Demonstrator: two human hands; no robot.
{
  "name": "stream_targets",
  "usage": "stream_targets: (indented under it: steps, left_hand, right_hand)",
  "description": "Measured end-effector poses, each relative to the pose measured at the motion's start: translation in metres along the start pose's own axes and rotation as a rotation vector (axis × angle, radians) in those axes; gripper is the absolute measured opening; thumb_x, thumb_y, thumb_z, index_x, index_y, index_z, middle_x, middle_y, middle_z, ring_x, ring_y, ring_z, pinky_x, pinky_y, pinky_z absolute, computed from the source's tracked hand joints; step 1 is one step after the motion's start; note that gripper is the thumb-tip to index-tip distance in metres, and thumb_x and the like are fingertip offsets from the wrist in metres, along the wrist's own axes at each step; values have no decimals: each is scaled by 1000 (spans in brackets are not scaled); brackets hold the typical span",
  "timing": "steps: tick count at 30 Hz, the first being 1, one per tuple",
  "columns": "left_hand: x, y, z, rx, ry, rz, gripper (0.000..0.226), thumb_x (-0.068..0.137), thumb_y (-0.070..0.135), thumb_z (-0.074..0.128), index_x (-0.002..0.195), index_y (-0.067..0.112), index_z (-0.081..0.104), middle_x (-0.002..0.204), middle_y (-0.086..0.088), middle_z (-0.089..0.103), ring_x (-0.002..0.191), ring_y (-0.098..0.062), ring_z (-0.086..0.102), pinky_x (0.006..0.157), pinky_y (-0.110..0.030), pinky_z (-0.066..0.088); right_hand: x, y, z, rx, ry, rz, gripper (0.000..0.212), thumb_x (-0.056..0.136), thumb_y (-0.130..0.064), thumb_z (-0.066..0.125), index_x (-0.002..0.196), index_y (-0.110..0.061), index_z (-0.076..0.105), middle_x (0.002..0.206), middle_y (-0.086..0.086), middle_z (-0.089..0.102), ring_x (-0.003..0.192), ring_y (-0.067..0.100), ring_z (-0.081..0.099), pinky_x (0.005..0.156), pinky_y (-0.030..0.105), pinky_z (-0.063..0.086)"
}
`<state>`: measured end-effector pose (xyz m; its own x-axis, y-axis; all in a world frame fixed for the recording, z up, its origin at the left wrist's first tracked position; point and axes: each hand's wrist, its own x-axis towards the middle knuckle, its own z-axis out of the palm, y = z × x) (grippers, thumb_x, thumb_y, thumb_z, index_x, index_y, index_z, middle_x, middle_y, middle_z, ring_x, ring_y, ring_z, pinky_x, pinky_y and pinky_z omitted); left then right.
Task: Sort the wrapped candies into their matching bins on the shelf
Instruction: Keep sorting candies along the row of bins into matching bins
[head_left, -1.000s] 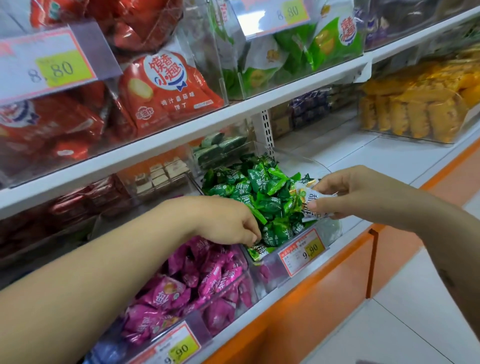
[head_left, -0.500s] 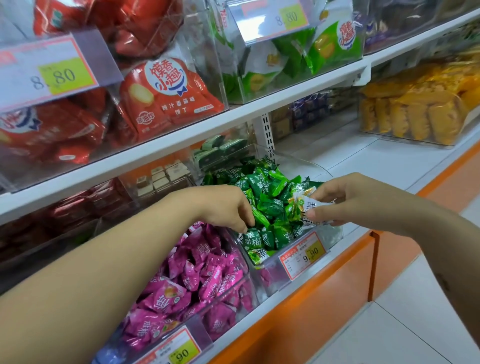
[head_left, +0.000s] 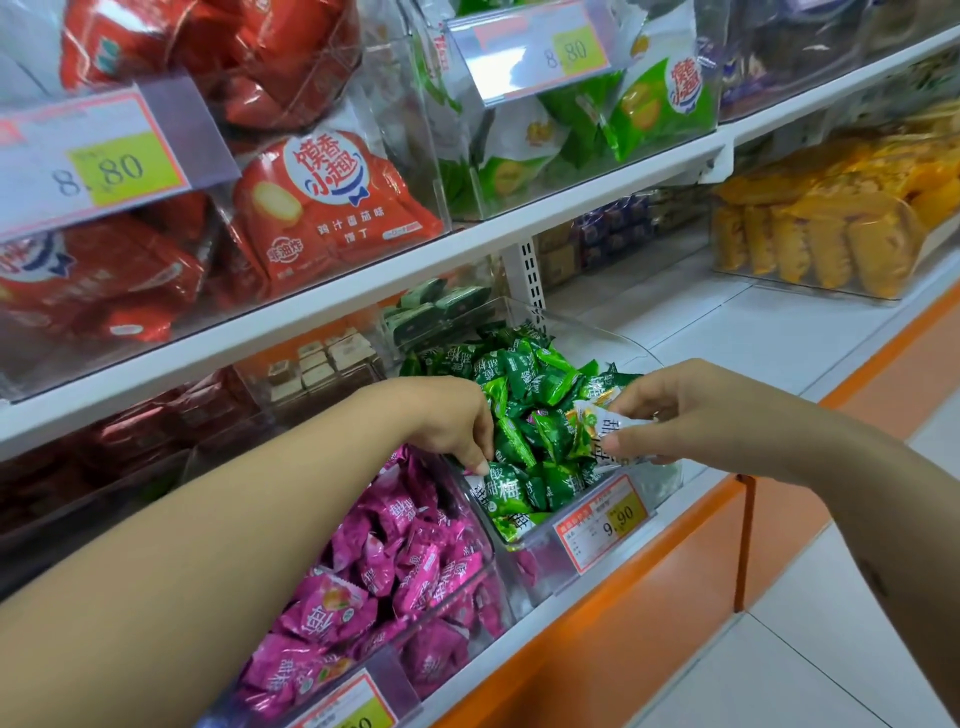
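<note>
Right hand (head_left: 691, 415): pinching white-wrapped candy (head_left: 605, 434) over green-candy bin (head_left: 670, 480). Left hand (head_left: 452, 421): fingertips down among green candies (head_left: 524, 374); grip cannot be told.

Green candies (head_left: 524, 410): shiny green wrappers with white characters, heaped loosely above the rim of a clear bin (head_left: 582, 322) on the lower shelf. Pink candies (head_left: 410, 540): magenta wrappers, same kind of print, piled in the clear neighbouring bin (head_left: 441, 639) just to its left, walls touching. One odd candy (head_left: 605, 434): white wrapper with dark characters and a green-orange print, tilted, pinched by the right hand (head_left: 691, 415) between thumb and fingers, over the front right part of the green heap. The left hand (head_left: 447, 421) has fingertips down on green candies at that bin's left edge; unclear whether it pinches one.
</note>
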<state>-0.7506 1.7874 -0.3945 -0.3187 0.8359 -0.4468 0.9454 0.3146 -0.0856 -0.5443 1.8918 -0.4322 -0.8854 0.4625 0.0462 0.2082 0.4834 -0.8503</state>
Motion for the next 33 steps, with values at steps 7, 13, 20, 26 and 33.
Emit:
stream_targets:
  steps: [7,13,20,26,33]
  left_hand:
    - [-4,3,2,-35,-1,-6,28,94,17,58,121,21,65,128,5,61,111,-14,55,82,-17,37]
    - [-1,15,0,-3,-68,-31,31,90,19,64,121,20,65,127,5,60,103,-11,53,82,-22,36]
    - [-1,15,0,161,40,-2,14,88,35,65,100,29,70,83,21,58,93,-6,49,94,-35,30]
    - [-12,8,3,169,247,36,16,96,29,51,93,24,66,89,10,64,89,-14,56,100,-40,30]
    - [-46,-6,17,-357,752,73,10,98,25,49,89,26,54,70,16,52,57,4,47,52,-14,32]
  right_hand:
    - [1,-6,5,-5,17,-37,16,75,-37,73,82,-23,74,82,-6,72,82,22,68,86,49,52]
    - [3,-12,10,-29,4,-52,13,78,-34,73,84,-22,73,82,-8,72,76,6,67,82,33,52]
    - [3,-13,13,-51,0,-70,13,78,-34,72,81,-22,72,80,-8,71,71,1,64,74,26,49]
    - [3,-13,11,-19,18,-86,12,78,-35,72,84,-25,73,86,-9,71,79,8,66,83,35,52]
    - [6,-20,20,76,126,-96,14,78,-35,72,87,-24,72,94,-15,68,83,0,65,85,27,49]
